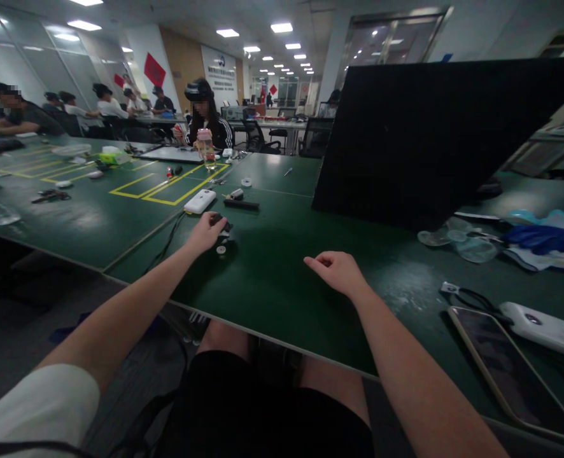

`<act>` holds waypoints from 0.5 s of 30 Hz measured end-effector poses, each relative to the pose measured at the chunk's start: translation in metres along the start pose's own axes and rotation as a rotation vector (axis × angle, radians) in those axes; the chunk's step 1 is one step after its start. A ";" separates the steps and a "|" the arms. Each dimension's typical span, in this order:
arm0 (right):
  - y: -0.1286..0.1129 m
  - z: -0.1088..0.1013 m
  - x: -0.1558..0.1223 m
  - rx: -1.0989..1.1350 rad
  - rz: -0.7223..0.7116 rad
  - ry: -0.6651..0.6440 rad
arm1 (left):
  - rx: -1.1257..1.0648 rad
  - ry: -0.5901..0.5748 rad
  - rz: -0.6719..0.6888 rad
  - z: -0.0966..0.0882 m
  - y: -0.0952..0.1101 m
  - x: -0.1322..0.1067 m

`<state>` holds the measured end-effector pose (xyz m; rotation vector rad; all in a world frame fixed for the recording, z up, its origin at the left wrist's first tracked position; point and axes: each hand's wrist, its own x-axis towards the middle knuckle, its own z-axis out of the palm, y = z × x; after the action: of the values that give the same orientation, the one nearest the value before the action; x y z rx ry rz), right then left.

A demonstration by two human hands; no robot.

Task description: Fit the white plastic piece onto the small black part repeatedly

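Note:
My left hand (206,230) reaches out over the green table (282,280) and closes its fingers on a small black device (223,234) that has a white round part at its near side. A white power bank (199,201) lies just beyond it, and a black bar-shaped tool (240,204) lies to its right. My right hand (335,270) rests on the table nearer to me, its fingers loosely curled with nothing visible in them.
A large black board (435,140) stands tilted at the right. A phone (511,372), a white charger (547,329), blue gloves (544,238) and clear plastic lids (458,242) lie at the right. Other people sit at far tables; one faces me behind a pink bottle (206,147).

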<state>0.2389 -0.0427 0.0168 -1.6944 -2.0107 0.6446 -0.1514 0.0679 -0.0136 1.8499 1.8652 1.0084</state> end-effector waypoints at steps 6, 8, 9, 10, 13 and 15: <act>-0.002 0.002 -0.001 -0.096 -0.029 -0.099 | -0.084 -0.136 0.059 0.052 0.059 -0.019; -0.005 0.004 -0.001 -0.172 -0.051 -0.093 | -0.113 -0.175 0.104 0.071 0.084 -0.034; -0.007 0.005 -0.001 -0.207 -0.056 -0.082 | -0.137 -0.202 0.122 0.082 0.098 -0.041; -0.009 0.006 -0.001 -0.237 -0.058 -0.069 | -0.165 -0.218 0.124 0.093 0.112 -0.049; -0.012 0.011 0.000 -0.302 -0.030 -0.020 | -0.299 -0.228 0.091 0.123 0.151 -0.069; -0.011 0.013 0.000 -0.316 0.004 0.011 | -0.405 -0.219 0.030 0.139 0.169 -0.079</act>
<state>0.2223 -0.0449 0.0132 -1.8703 -2.1933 0.3286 0.0740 0.0114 -0.0154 1.6718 1.3910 1.0532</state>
